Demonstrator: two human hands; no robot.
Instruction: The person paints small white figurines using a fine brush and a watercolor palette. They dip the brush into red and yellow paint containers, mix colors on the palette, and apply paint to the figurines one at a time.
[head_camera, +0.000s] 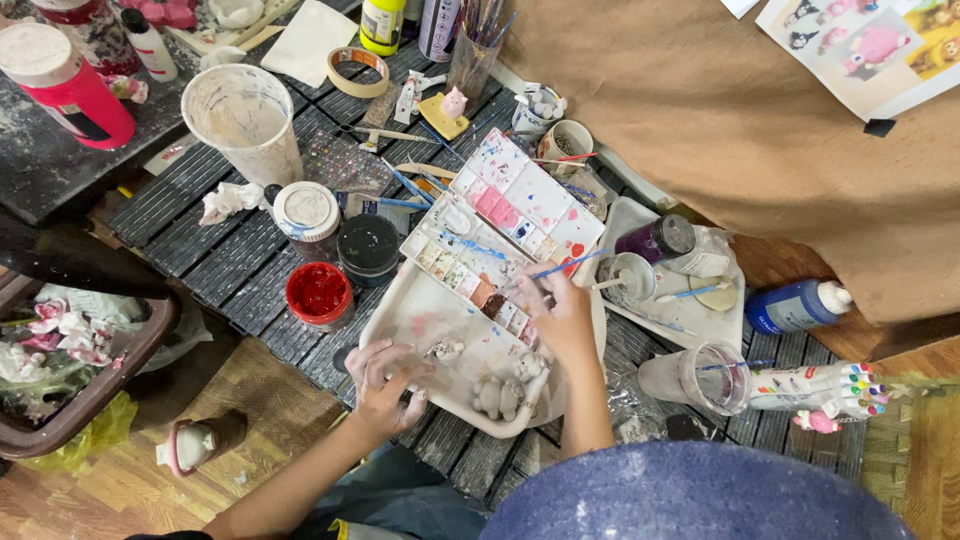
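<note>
My right hand (562, 318) holds a thin blue-handled paintbrush (572, 263), its tip down at the wells of a stained paint palette (470, 272). A second white palette (528, 198) with pink and red smears lies just behind it. My left hand (385, 378) sits at the near-left rim of a white tray (405, 318), its curled fingers pinching a small white clay figure (446, 350). Two more unpainted clay figures (500, 392) lie in the tray between my hands.
An open red paint jar (318, 292), a black jar (368, 245) and a white-lidded jar (307, 212) stand left of the tray. A big white cup (245, 118), a tape roll (358, 70), a water cup with a brush (708, 378), a blue bottle (795, 305) and brown cloth (720, 120) surround them.
</note>
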